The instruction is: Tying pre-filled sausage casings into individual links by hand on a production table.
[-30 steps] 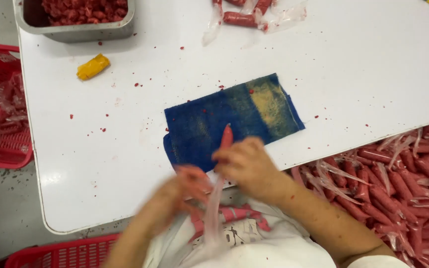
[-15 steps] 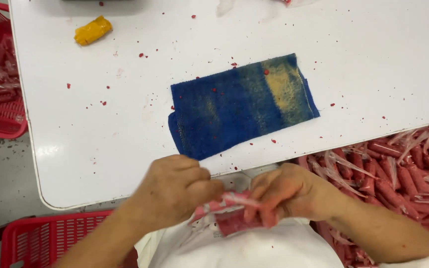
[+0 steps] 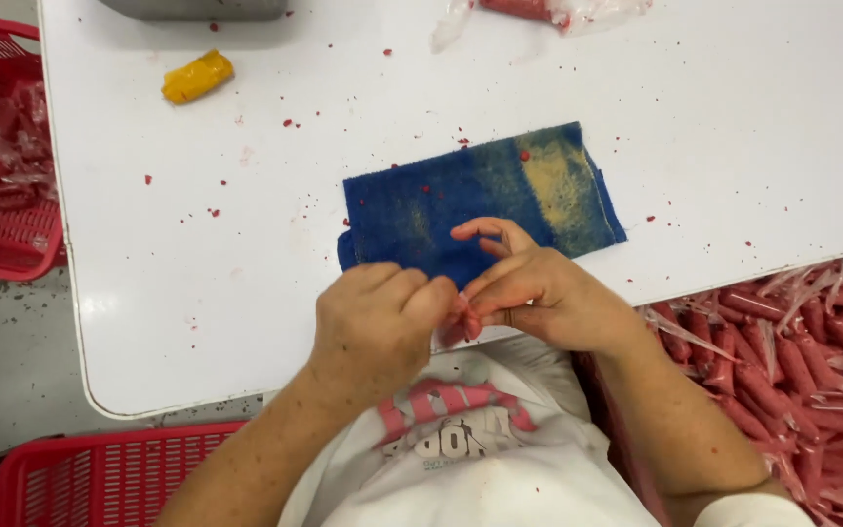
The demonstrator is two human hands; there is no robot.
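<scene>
Both hands, left hand (image 3: 375,322) and right hand (image 3: 539,293), pinch a small red sausage (image 3: 453,330) between pressed fingers at the table (image 3: 734,146) edge, apparently peeling its wrapper; a firm pull seems needed.

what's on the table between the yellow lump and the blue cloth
In the head view, only scattered red crumbs on the bare white table lie between the yellow lump and the blue cloth.

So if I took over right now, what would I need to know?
Left hand and right hand meet at the table edge, fingers pinching a small red sausage piece between them, mostly hidden.
Blue cloth lies just beyond the hands.
Wrapped red sausages are piled at the right; red baskets at the left.
How far the piece is unwrapped cannot be seen.
</scene>
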